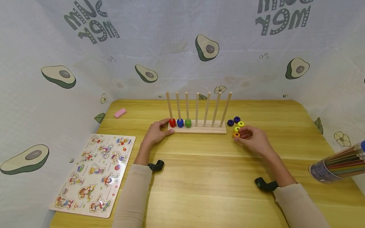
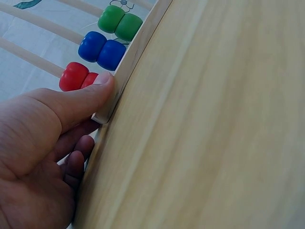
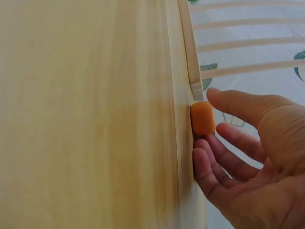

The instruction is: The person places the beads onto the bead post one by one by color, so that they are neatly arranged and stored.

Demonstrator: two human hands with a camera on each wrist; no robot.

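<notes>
A wooden peg rack (image 1: 199, 129) with a row of upright pegs stands on the table. Red beads (image 1: 172, 123), blue beads (image 1: 180, 123) and green beads (image 1: 188, 123) sit on its leftmost three pegs. My left hand (image 1: 156, 132) grips the rack's left end, thumb along the front edge beside the red beads. At the rack's other end, my right hand (image 1: 254, 139) reaches around an orange bead (image 3: 203, 118) lying on the table, thumb and fingers spread about it. Just behind are two yellow beads (image 1: 240, 124) and two dark purple beads (image 1: 237, 119).
A puzzle board (image 1: 94, 174) with cartoon figures lies at the left. Behind it is a pink block (image 1: 120, 113). A container of colored pencils (image 1: 322, 171) stands at the right edge. Printed cloth (image 1: 176, 47) hangs behind the table.
</notes>
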